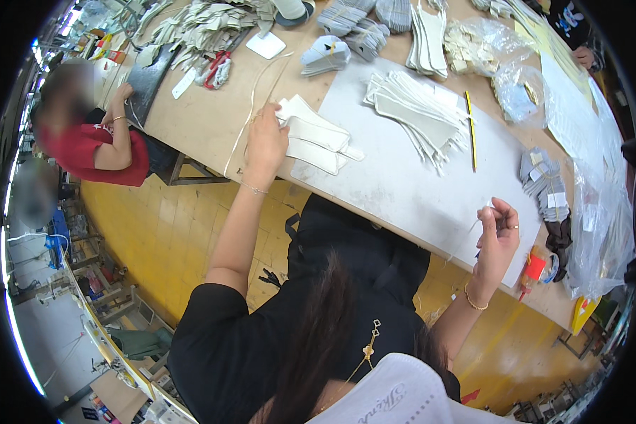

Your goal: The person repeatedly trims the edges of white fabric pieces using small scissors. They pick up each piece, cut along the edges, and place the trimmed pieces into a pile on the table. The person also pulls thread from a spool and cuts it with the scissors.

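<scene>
My left hand [267, 141] is at the table's near edge, its thumb and fingertips closed on the corner of a white cut piece [311, 127]. That flat piece, waisted in shape, overlaps another white piece [314, 153] with a small tab at its right. Over the right part of the grey-white sheet, my right hand [498, 237] is raised, thumb and fingers pinched together. A small pale bit shows at those fingertips, with a faint thin strand below; what it is I cannot make out. Between the hands lies a fanned stack of white pieces [417, 113].
Beyond stand bundled grey pieces [325, 55], a white stack [427, 39] and plastic bags [519, 92]. A yellow pencil [471, 131], a red-capped bottle [533, 268] and more bundles [544, 180] lie right. Red-handled scissors [215, 71] lie left, near a seated person in red [95, 152].
</scene>
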A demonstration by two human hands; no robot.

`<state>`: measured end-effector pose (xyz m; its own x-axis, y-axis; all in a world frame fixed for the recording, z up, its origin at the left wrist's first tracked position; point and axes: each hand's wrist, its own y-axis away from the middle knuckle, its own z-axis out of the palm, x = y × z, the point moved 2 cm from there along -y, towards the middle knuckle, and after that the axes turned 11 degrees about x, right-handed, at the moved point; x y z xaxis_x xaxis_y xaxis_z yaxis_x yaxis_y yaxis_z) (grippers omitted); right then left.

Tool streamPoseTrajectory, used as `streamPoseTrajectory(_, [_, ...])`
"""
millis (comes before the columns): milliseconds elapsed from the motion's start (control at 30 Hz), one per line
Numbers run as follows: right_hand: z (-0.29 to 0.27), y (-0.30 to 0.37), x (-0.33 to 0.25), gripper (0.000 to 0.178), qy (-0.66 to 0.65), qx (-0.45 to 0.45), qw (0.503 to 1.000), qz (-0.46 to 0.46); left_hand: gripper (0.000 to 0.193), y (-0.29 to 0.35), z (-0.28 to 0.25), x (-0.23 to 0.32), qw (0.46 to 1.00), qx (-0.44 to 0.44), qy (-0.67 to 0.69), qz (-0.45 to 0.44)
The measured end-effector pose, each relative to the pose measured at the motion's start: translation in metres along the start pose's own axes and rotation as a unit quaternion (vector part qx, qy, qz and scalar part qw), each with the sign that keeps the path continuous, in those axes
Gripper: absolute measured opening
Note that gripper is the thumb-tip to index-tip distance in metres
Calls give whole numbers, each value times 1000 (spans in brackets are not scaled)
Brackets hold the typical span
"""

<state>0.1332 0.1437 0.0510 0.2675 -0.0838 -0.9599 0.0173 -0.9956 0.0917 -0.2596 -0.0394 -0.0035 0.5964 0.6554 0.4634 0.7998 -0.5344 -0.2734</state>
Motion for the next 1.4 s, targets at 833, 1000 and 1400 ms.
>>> streamPoseTrajectory(833, [18,23,-36,61,-87,-232,968,45,38,104,8,146,938,-141,285,138])
streamPoseTrajectory(1000, [58,31,-31,60,-99,-302,942,111,24,97,-1,149,792,-331,507,-75])
streamPoseTrajectory(1400, [56,42,-19,21,92,-296,951,-9,3,105,3,132,841,-203,500,-35])
